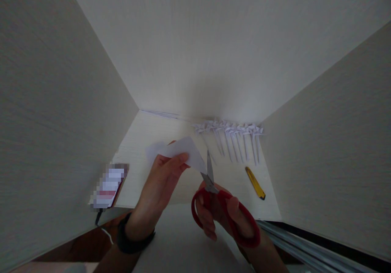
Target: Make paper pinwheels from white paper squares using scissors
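A white sheet of paper (189, 147) is pinched between the thumb and fingers of my left hand (166, 169), held above the white surface. My right hand (222, 214) has its thumb and fingers through the red handles of a pair of scissors (210, 179). The blades stand apart, with the paper's lower right corner between or right beside them; I cannot tell which. Behind my left hand a further piece of white paper (155, 148) shows in part. Past the scissors lies a row of white paper pinwheels (229, 128) on thin sticks.
A yellow box cutter (255, 182) lies on the right of the white surface (131, 150). On the left is a phone (109, 186) with a cable (98, 216). Thin white sticks (160, 114) lie along the back wall. Walls stand at the left, back and right.
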`<state>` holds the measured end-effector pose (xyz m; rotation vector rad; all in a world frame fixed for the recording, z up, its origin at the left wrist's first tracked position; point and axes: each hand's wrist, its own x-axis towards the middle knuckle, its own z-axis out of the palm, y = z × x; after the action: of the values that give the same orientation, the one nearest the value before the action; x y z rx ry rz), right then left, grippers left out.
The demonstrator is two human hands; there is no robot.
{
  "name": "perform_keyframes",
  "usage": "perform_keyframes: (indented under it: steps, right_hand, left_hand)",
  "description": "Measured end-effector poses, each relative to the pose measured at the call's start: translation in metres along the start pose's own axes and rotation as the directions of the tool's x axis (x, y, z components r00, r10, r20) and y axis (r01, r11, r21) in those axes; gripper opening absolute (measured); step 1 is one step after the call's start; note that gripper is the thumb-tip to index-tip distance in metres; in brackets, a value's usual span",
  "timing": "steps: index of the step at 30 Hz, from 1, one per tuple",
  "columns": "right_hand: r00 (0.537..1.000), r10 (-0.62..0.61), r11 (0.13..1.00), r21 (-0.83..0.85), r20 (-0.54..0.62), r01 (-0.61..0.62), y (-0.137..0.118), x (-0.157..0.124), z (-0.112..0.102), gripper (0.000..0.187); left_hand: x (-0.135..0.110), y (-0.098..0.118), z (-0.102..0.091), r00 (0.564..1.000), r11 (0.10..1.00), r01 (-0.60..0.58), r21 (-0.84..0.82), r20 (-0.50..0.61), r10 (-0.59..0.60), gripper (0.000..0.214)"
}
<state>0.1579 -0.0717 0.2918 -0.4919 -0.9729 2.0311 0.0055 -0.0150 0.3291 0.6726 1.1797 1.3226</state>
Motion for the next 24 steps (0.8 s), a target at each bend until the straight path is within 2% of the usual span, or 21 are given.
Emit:
perform_keyframes:
  steps: [5, 11, 19, 24]
  right_hand:
    - [1.000, -0.001, 1.000, -0.027, -0.012, 0.001, 0.0007, -0.0009, 0.0018, 0.056]
    - [0.999, 0.052, 0.997, 0.059, 0.010, -0.052, 0.0022, -0.0051, 0.0025, 0.057]
    - [0.999, 0.019, 1.000, 0.014, -0.043, -0.018, -0.0001, -0.0052, 0.0056, 0.046]
    - [0.993, 0.078, 0.995, -0.051, -0.086, -0.082, -0.0061, -0.0060, 0.0086, 0.046]
  left_hand:
    - [0.0031, -0.0045, -0.0030, 0.989, 0.986, 0.101, -0.132, 0.121, -0.085, 0.012]
    - [0.0026, -0.0022, -0.0064, 0.993, 0.997, 0.058, -0.059, 0.102, -0.051, 0.011]
    - [0.0004, -0.0016, -0.0064, 0.997, 1.000, 0.018, 0.013, 0.080, -0.019, 0.007]
    - [0.0011, -0.0040, -0.0087, 0.996, 1.000, 0.023, 0.018, 0.088, -0.025, 0.007]
